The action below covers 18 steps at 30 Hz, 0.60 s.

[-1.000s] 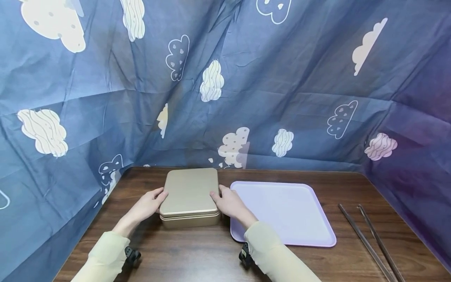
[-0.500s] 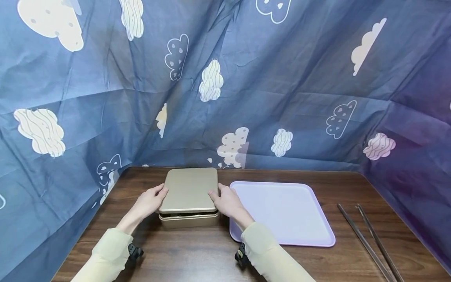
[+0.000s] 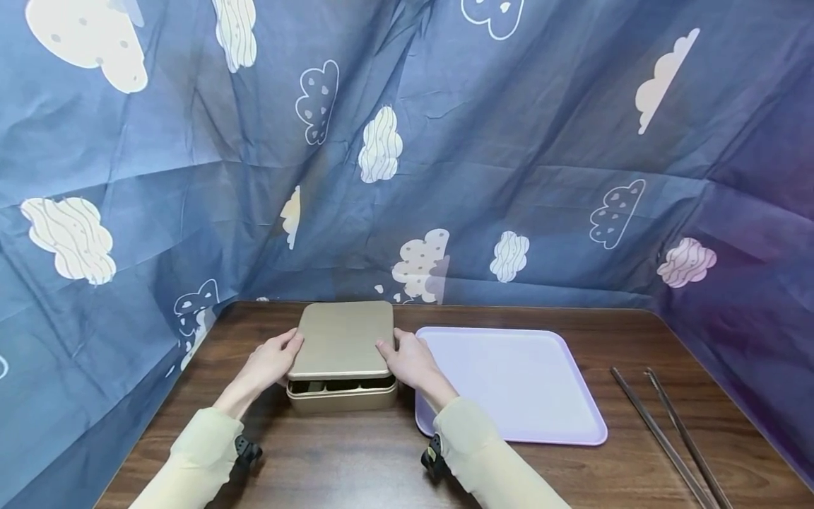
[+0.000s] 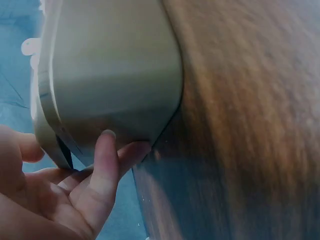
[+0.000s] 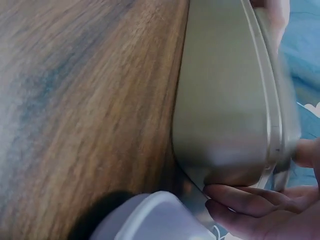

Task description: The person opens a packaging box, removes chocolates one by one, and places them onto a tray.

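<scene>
Hands (image 3: 263, 364) (image 3: 413, 362) gripping lid (image 3: 343, 339), box (image 3: 343, 402) ajar, shadowed inside

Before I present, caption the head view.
Left hand and right hand hold a lid, its near edge raised above a gold box, beside a lilac tray.

From above and behind the left hand (image 3: 263, 364) and right hand (image 3: 413, 362), the head camera looks forward and down, far enough back to include the curtain (image 3: 547, 191). The left wrist camera (image 3: 248, 449) and right wrist camera (image 3: 432, 456), just behind each hand, look in close, their pictures turned sideways. All 3 views share the front of the box (image 3: 343, 403) between the hands.
</scene>
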Tool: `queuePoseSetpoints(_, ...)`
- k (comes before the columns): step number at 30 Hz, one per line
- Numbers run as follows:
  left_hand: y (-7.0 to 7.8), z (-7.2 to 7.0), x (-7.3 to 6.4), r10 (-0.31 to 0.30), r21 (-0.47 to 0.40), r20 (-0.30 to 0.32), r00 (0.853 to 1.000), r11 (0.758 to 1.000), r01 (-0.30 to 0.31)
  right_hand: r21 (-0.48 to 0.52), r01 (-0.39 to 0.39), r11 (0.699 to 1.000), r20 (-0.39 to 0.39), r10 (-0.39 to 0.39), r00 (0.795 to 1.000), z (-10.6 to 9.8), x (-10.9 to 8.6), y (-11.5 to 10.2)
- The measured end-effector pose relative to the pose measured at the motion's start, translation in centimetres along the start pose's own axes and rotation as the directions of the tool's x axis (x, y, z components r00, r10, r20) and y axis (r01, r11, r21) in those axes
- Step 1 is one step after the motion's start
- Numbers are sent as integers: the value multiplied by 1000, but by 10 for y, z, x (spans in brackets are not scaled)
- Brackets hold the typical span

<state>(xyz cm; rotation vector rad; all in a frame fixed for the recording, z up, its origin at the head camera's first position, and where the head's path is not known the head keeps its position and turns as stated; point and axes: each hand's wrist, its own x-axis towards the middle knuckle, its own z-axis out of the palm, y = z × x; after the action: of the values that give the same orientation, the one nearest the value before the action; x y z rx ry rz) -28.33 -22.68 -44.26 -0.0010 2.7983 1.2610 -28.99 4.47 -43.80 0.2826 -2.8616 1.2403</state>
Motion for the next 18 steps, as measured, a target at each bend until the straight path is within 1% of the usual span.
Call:
queuePoseSetpoints(2,0,-1,-1,-7,-74,17,1000,997,8,8,-1,1000,4,0,1000,1,0,1)
queuePoseSetpoints(4,0,-1,0,-6,-111,22,1000,994,9,15,-1,1000,4,1,1000,2,0,2)
queuePoseSetpoints(8,1,-1,-2,-3,-119,23,1000,993,6,36,-7,999,6,7,1000,1,1,4)
queuePoseSetpoints(12,-1,-2,-5,-7,-127,13,1000,992,8,98,-36,995,10,35,999,-1,0,4)
queuePoseSetpoints(14,-1,-3,-6,-2,-128,4,1000,992,3,121,-56,991,8,56,998,-2,-2,4)
queuePoseSetpoints(18,3,-6,-8,18,-121,-33,999,992,-22,133,-69,989,-15,71,997,-6,-6,0)
